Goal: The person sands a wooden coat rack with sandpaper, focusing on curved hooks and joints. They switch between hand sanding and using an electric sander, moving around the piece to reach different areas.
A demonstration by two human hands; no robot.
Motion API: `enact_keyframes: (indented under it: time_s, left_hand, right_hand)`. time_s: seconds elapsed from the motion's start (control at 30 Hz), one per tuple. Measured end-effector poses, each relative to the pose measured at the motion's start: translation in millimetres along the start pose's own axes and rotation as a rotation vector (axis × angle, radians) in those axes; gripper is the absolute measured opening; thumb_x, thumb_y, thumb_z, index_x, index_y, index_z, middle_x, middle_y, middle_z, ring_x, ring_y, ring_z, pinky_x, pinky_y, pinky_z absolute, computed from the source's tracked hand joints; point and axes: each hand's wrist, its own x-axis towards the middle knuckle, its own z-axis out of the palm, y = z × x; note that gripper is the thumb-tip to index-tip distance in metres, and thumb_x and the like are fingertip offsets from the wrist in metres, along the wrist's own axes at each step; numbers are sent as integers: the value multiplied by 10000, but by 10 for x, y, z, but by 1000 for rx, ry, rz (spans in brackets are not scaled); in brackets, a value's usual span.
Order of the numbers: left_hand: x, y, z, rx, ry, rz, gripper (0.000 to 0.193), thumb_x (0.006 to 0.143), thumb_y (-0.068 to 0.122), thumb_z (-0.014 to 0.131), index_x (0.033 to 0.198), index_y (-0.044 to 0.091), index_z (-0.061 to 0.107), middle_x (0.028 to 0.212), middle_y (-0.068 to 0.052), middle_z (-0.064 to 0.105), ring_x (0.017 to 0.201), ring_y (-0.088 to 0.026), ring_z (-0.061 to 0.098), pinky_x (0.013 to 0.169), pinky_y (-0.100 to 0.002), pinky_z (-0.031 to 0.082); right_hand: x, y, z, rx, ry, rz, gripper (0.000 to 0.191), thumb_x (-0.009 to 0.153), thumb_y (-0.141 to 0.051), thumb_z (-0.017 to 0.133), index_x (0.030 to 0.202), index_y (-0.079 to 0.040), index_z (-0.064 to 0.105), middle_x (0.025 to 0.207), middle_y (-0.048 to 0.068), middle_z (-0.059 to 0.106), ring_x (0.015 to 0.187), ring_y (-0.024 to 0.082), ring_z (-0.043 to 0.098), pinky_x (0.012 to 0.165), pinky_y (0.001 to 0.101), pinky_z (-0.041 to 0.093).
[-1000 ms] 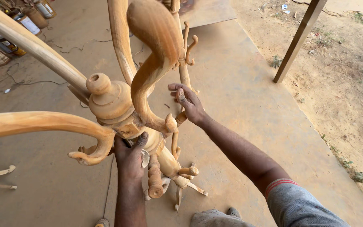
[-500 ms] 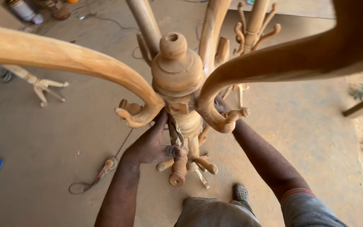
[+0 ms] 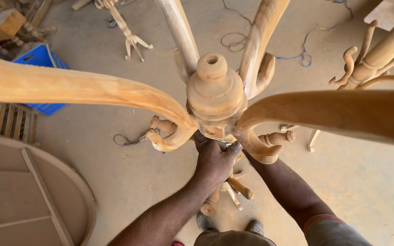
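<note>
I'm looking straight down on a tall wooden coat stand (image 3: 215, 91). It stands upright on the concrete floor (image 3: 115, 173), w/ its round top knob right under my eyes. Four big curved arms spread out from the knob, and small pegs curl out just below them.

My left hand (image 3: 213, 159) is wrapped tight round the post, just under the knob. The fingers (image 3: 233, 148) press on the wood. My right hand is hidden behind the post and a curled peg (image 3: 274, 139). Only the right forearm (image 3: 288, 187) shows, so I can't tell if that hand grips or is loose.

The stand's feet (image 3: 226, 191) show far below the knob, near my shoes.

How I think to do this bit well: keep the left grip snug and close to the post, not on the thin pegs, bc they look easy to snap. Keep the post straight up so the feet sit flat. Move slow, since the long arms stick out wide.

Around the stand: a blue crate (image 3: 46, 61) off to the left of the knob, a 2nd stand (image 3: 379, 54) to the right, another (image 3: 124, 27) beyond it, and wires (image 3: 128, 139) on the floor.
</note>
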Motion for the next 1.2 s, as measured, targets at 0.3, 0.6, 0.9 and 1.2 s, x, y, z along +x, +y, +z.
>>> enact_keyframes:
  time_s: [0.3, 0.6, 0.9, 1.2]
  left_hand:
    - [-52, 183, -44, -171, -211, -524, 585, 906, 268, 669, 1406, 50, 458, 1447, -186, 440, 1389, -315, 400, 1169, -455, 338]
    - [50, 217, 424, -931, 614, -595, 642, 972, 313, 530, 1523, 74, 301, 1508, -157, 379, 1443, -288, 388, 1212, -429, 327]
    - [250, 30, 1147, 317, 993, -339, 711, 1012, 320, 608, 1541, -10, 267, 1548, -206, 372, 1477, -330, 345, 1253, -465, 299]
    - [154, -948, 950, 4, 617, -104, 564, 938, 153, 744, 1397, -34, 474, 1340, -176, 562, 1248, -291, 556, 1074, -467, 490]
  right_hand:
    - [-124, 94, -195, 24, -8, 45, 485, 1075, -380, 504, 1338, 22, 570, 1213, 124, 656, 1057, 235, 655, 928, 398, 546]
    - [-45, 283, -33, 77, -185, 259, 445, 1059, -332, 518, 1307, 30, 589, 1179, 126, 674, 1019, 234, 671, 892, 392, 563]
    - [271, 60, 76, 102, -305, 334, 404, 1043, -283, 532, 1275, 39, 609, 1145, 128, 691, 981, 233, 688, 855, 386, 581]
    - [435, 35, 130, 145, -346, 416, 365, 1027, -234, 545, 1243, 48, 629, 1111, 129, 709, 943, 232, 705, 819, 381, 598]
